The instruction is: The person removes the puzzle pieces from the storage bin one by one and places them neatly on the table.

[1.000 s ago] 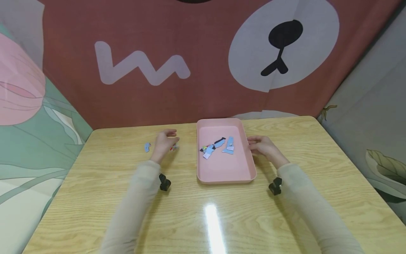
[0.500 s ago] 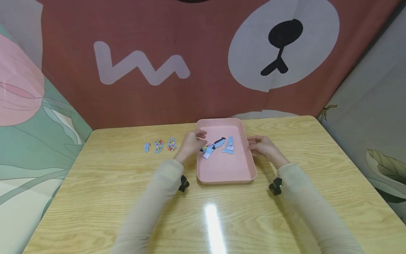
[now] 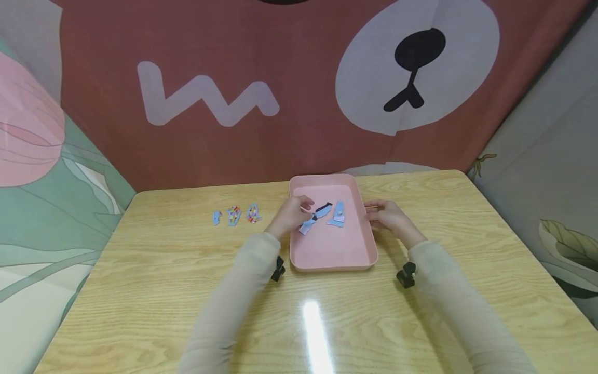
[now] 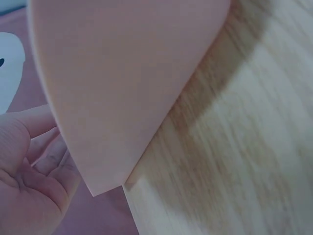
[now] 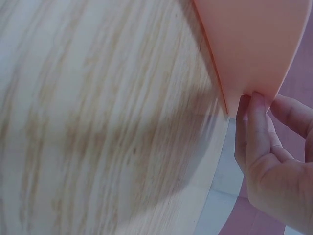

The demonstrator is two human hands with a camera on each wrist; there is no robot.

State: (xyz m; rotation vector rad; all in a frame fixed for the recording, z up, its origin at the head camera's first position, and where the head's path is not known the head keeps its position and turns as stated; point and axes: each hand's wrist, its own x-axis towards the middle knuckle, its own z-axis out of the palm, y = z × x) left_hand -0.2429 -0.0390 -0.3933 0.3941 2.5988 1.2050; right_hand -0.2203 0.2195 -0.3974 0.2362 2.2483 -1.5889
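My left hand [image 3: 293, 214] reaches over the left wall of a pink tray [image 3: 334, 254], its fingers above flat light-blue pieces [image 3: 322, 210] with black and white parts. In the left wrist view the tray wall hides the left fingertips, so I cannot tell whether they hold a piece. More light-blue pieces [image 3: 338, 213] lie to the right inside the tray. My right hand [image 3: 390, 214] holds the tray's right wall; in the right wrist view its fingers [image 5: 257, 117] press the outer side and the thumb goes behind the rim.
Left of the tray, in a row on the wooden table [image 3: 163, 280], lie a small light-blue piece [image 3: 216, 217], a multicoloured piece [image 3: 234, 215] and another multicoloured piece [image 3: 253, 213]. A reddish cloth [image 3: 210, 150] with a cartoon face hangs behind the table.
My left hand has left the rightmost multicoloured piece on the table, moved right and come over the pieces in the tray. The right hand and tray have stayed put.
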